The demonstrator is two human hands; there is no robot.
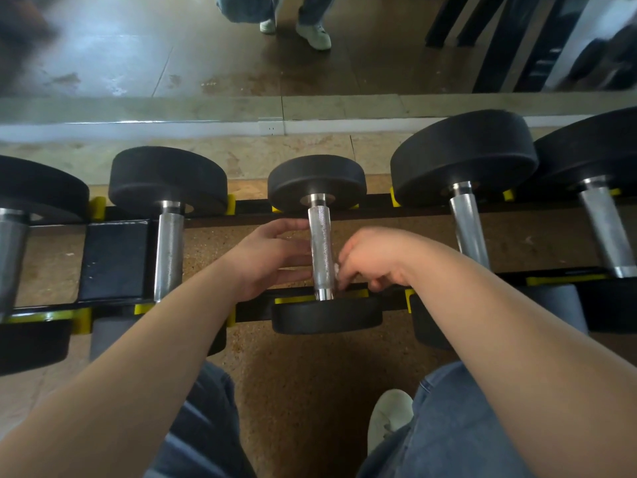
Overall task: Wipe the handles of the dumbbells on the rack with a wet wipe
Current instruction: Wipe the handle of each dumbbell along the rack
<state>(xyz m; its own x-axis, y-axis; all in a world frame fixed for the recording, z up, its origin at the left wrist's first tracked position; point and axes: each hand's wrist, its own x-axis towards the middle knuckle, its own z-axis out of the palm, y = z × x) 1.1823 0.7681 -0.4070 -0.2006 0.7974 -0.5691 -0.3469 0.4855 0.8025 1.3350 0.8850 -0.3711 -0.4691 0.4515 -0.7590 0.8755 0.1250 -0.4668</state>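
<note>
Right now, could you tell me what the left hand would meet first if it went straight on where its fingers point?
The left hand would meet the middle dumbbell's handle first; its fingers seem almost on it, though depth is unclear.

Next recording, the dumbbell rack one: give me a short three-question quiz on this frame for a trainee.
1. True or false: the left hand and right hand both reach the handle of the middle dumbbell.
2. Which hand pinches the white wipe? A left, B right.
3. How many dumbbell handles show on the rack, counting partly cut ones?
Key: 1 true; 2 B; 3 five.
</note>
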